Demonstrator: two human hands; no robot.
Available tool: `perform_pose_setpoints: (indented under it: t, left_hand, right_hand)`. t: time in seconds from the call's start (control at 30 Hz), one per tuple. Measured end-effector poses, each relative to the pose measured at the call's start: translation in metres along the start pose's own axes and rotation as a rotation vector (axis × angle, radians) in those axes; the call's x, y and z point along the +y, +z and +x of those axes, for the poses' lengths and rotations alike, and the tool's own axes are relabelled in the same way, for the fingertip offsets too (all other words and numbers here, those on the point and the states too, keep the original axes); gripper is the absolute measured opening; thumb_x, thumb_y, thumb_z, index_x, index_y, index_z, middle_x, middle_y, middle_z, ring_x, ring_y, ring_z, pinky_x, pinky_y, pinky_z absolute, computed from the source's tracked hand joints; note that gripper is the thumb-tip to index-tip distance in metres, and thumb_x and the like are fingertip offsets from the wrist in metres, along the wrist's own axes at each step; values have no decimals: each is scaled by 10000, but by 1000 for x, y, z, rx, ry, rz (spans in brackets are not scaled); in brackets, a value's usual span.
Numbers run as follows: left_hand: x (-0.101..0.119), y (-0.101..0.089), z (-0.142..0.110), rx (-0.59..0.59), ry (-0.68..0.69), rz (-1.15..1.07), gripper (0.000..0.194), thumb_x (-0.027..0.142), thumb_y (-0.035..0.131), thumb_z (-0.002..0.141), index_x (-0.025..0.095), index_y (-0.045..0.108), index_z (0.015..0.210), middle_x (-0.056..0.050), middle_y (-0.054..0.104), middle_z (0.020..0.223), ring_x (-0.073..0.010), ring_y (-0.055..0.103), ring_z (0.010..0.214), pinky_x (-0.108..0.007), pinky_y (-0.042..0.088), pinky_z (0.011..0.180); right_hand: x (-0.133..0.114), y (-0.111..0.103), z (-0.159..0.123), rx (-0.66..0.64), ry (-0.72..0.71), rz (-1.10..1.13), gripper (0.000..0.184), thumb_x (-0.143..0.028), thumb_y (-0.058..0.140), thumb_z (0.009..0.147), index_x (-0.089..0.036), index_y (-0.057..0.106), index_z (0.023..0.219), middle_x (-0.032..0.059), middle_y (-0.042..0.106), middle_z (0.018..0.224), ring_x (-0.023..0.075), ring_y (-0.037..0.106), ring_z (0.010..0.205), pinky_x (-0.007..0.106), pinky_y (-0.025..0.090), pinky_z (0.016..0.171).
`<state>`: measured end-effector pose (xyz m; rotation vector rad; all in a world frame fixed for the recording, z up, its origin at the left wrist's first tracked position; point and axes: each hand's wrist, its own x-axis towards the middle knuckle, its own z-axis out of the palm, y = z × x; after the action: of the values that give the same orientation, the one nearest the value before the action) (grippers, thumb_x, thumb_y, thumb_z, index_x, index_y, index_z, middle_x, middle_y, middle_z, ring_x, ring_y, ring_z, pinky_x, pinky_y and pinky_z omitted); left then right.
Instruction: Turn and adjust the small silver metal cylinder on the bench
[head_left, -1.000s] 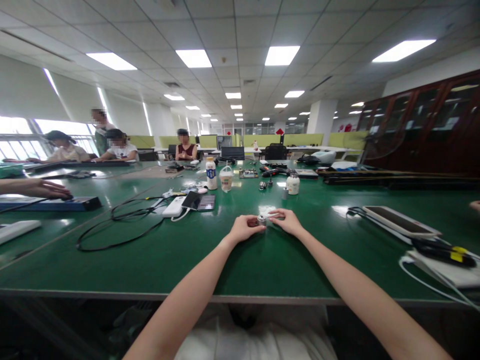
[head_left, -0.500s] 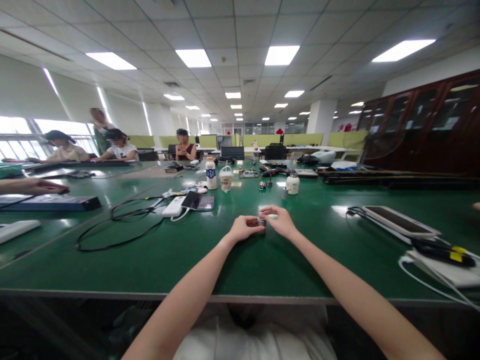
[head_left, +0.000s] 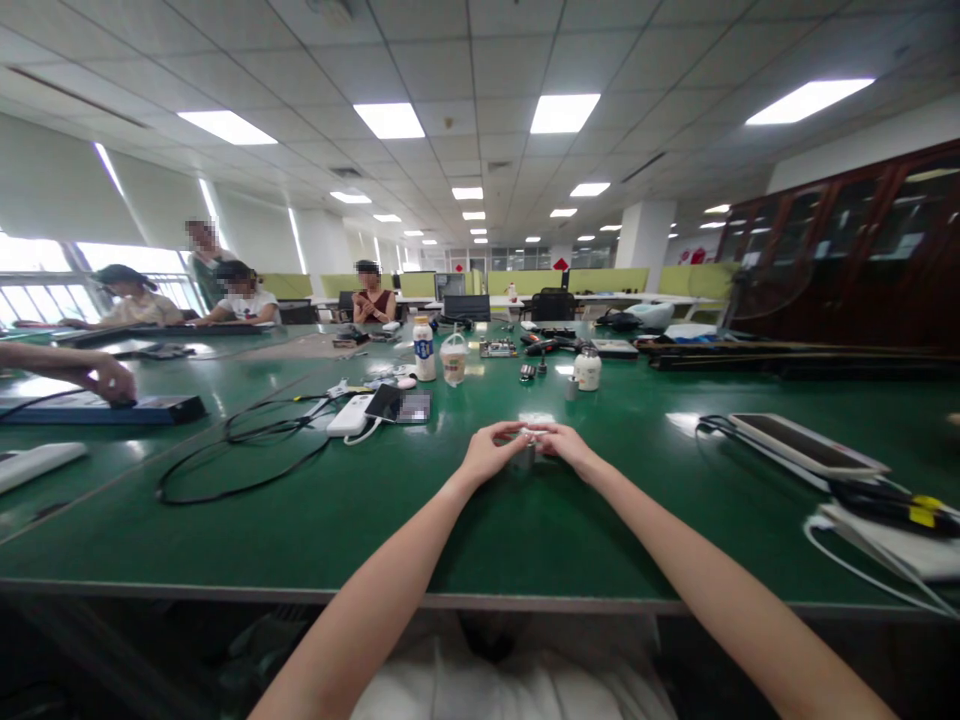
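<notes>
A small silvery metal cylinder (head_left: 529, 452) stands upright on the green table in front of me. My left hand (head_left: 489, 450) curls around its upper part from the left, thumb and fingers closed on it. From the right, my right hand (head_left: 568, 446) pinches at the same rim, and the fingertips of both hands meet there. The fingers cover most of the cylinder's top, so its detail is hidden. Farther back, a second small grey cylinder (head_left: 571, 388) stands beside a round white bottle (head_left: 588, 371).
A white power bank (head_left: 349, 416), a phone (head_left: 415, 407) and a looped black cable (head_left: 169, 480) lie left. A tall bottle (head_left: 424, 352) and a plastic cup (head_left: 454, 362) stand behind. A tablet-like device (head_left: 806, 445) lies right. Another person's hand (head_left: 112, 380) rests on a blue bar at far left.
My right hand first came over the cylinder's top, then lowered to its right side. My left fingers shifted up to the rim. At far left, the other person's hand rose, then dropped.
</notes>
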<state>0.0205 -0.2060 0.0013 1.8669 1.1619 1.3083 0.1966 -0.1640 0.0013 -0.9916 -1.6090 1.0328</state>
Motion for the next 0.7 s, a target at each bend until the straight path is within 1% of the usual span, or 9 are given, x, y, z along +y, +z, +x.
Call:
perform_pose_setpoints:
  t: [0.03,0.1,0.17,0.23,0.37,0.47,0.6,0.67,0.7]
  left_hand:
    - [1,-1,0,10,8,18,405,460,677,800,192,728,1098,-107,741,1081,-243,694,957,-344,547,842]
    - [4,-2,0,25,24,56,359,466,669,802,195,760,1020,-99,752,1042,-258,684,976,-353,533,851]
    - [5,-4,-1,40,47,87,323,452,685,788,208,772,981,-86,755,1029,-264,669,1014,-358,511,889]
    - [6,-4,-2,49,72,112,288,434,695,781,220,778,955,-74,757,1021,-259,659,1037,-360,486,932]
    - [9,0,0,55,108,152,246,397,702,777,220,781,928,-64,765,984,-248,667,1007,-361,471,955]
    - [10,0,5,85,106,186,219,371,685,794,210,782,907,-63,766,977,-244,663,1005,-358,466,958]
    - [4,-13,12,167,50,249,279,405,600,863,221,767,990,-64,753,1044,-236,637,1047,-352,443,974]
    - [-2,-23,11,205,-4,296,287,426,588,869,240,768,993,-69,746,1063,-254,610,1076,-387,415,997]
    - [-7,-27,10,217,-35,326,264,432,620,843,253,779,954,-72,745,1058,-278,585,1100,-423,392,1012]
  right_hand:
    - [1,0,-1,-54,24,9,315,-296,632,899,-161,600,1182,84,627,1184,217,639,980,401,552,830]
    - [0,0,-6,-158,60,29,334,-247,745,768,-163,677,1084,58,710,1043,211,674,897,379,557,824]
    - [0,0,-10,-221,63,63,374,-191,805,623,-177,729,989,29,758,904,212,701,844,372,554,849]
    - [-1,1,-13,-255,53,97,417,-199,820,558,-184,740,967,24,771,867,222,716,846,383,552,869]
    - [1,3,-14,-270,33,130,459,-276,852,514,-175,740,947,40,779,857,241,727,851,417,550,885]
    - [2,5,-13,-271,25,127,472,-287,867,507,-174,739,947,41,780,870,236,729,850,417,547,899]
    - [4,7,-13,-258,11,114,525,-269,867,523,-189,727,1022,45,777,933,229,727,873,411,552,905]
    - [4,8,-14,-251,0,101,536,-267,864,537,-188,720,1048,52,773,956,230,725,886,410,556,903]
    - [4,8,-14,-247,-7,93,536,-272,861,547,-185,718,1056,57,772,962,230,725,891,408,557,902]
